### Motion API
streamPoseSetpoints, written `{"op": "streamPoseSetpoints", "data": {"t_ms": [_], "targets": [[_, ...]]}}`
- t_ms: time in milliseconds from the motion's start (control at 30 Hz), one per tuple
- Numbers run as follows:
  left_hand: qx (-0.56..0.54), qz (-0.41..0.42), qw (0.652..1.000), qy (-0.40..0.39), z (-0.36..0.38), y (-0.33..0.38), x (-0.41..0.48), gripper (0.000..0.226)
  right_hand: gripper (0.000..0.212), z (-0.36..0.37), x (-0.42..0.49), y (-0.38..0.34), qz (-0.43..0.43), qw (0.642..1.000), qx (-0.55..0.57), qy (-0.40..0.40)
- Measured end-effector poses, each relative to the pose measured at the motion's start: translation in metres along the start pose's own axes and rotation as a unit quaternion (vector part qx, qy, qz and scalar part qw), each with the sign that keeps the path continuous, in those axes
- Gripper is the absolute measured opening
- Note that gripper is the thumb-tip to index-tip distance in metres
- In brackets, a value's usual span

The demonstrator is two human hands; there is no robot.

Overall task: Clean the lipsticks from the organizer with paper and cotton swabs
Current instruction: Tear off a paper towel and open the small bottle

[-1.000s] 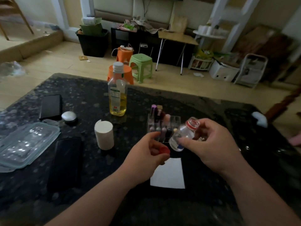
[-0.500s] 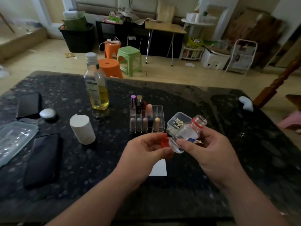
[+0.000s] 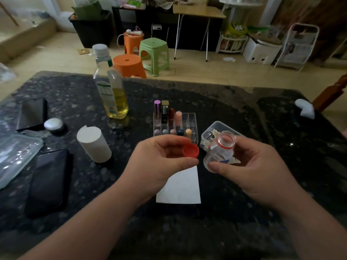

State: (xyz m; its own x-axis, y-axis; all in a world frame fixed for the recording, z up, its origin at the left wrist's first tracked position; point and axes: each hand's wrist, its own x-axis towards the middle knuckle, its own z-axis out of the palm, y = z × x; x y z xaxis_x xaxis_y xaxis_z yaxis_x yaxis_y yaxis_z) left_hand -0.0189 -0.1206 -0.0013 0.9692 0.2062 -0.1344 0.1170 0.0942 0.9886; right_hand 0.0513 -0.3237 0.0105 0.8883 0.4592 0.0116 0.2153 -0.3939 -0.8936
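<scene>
The left hand (image 3: 159,162) pinched a small red plastic screw cap (image 3: 190,150) between thumb and curled fingers, its hollow side facing up. Just beside it, the right hand (image 3: 249,166) gripped a small clear plastic bottle (image 3: 219,152) with a red ring round its open neck, tilted towards the cap but not touching it. Both hands hovered above a dark speckled stone table (image 3: 234,109).

Beyond the hands stood the clear acrylic grid organizer (image 3: 190,119), holding upright lipsticks (image 3: 178,119) in its back and front rows, with the right-hand compartments unfilled. Just right of it, partly behind the bottle, lay an open clear plastic box of cotton swabs (image 3: 212,131). A flat white sheet of paper (image 3: 180,188) lay on the table under the left hand. To the left stood a white paper roll (image 3: 93,145) and a tall clear bottle of yellow oil (image 3: 110,87).
</scene>
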Motion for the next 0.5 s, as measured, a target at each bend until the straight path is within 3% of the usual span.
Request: {"op": "streamPoseSetpoints", "data": {"t_ms": [200, 500], "targets": [[-0.065, -0.048, 0.997, -0.008, -0.008, -0.001, 0.006, 0.048, 0.048, 0.014, 0.004, 0.001, -0.015, 0.995, -0.098, -0.031], [-0.067, -0.054, 0.996, -0.030, -0.013, 0.002, -0.001, 0.039, 0.045, 0.018, 0.001, -0.001, -0.049, 0.990, -0.120, -0.048]]}}
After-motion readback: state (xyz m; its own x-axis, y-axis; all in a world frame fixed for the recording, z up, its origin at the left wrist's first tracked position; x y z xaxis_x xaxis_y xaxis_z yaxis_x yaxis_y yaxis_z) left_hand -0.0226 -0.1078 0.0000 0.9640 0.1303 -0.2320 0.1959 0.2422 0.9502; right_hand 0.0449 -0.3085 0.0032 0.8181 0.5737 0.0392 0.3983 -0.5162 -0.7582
